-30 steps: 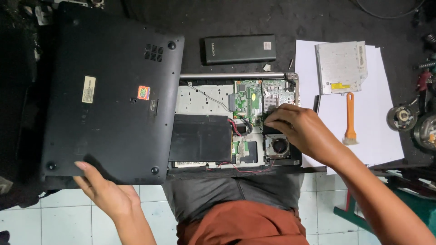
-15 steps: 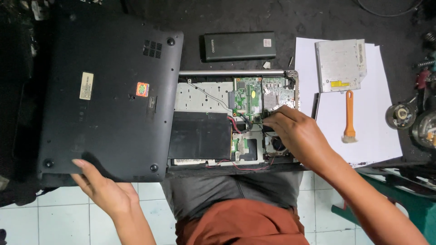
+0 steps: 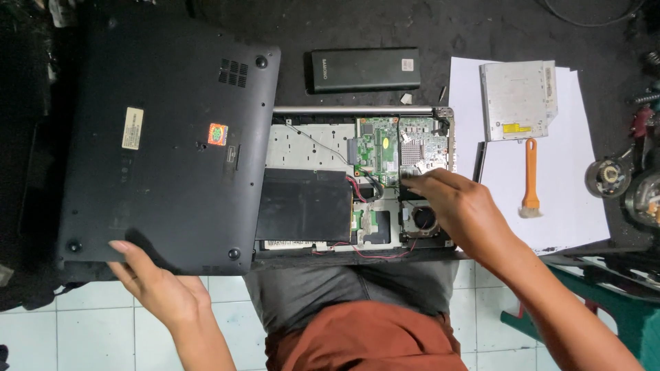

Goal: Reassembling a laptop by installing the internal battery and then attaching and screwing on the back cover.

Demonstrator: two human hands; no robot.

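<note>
An opened laptop (image 3: 323,144) lies on a dark table, its green circuit board (image 3: 399,148), black battery (image 3: 306,205) and fan (image 3: 424,218) exposed. Its black bottom cover (image 3: 165,144) has been lifted off to the left and overlaps the laptop's left part. My left hand (image 3: 159,288) holds the cover's near edge from below, fingers flat under it. My right hand (image 3: 459,209) rests over the laptop's right side, fingertips touching the board near the heat sink; whether it pinches anything is hidden.
A black battery pack (image 3: 364,69) lies behind the laptop. To the right, white paper (image 3: 570,206) carries an optical drive (image 3: 519,99) and an orange-handled brush (image 3: 531,180). Round metal parts (image 3: 622,182) sit at the far right. White tiled floor (image 3: 89,330) shows below.
My right hand has shifted slightly toward the far side of the board. The left hand and the cover have barely moved.
</note>
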